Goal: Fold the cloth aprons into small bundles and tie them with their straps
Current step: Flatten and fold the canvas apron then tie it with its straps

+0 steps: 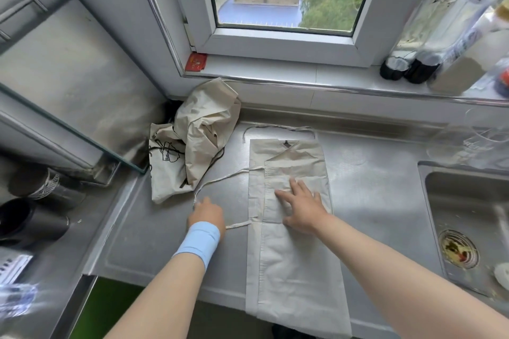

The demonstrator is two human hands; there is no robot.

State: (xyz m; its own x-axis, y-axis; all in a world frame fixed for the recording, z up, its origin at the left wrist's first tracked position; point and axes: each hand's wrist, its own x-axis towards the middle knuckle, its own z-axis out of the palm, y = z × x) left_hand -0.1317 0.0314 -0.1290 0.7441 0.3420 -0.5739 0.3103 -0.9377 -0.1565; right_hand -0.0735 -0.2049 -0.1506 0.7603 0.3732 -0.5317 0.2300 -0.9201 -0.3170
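Observation:
A beige apron (294,264) lies folded into a long narrow strip on the steel counter (154,239), its lower end hanging over the front edge. My right hand (301,205) presses flat on the strip's middle, fingers spread. My left hand (208,213), with a blue wristband, is closed on the apron's waist strap (220,180), which loops out to the left of the strip. The neck strap (278,127) lies beyond the strip's far end. A second apron (198,140) sits crumpled at the back left with a dark print and dark cord.
A steel sink (468,217) with a drain strainer lies to the right. Bottles (429,44) stand on the windowsill at the back right. A range hood (63,77) juts in from the left, with dark pots (33,217) below it.

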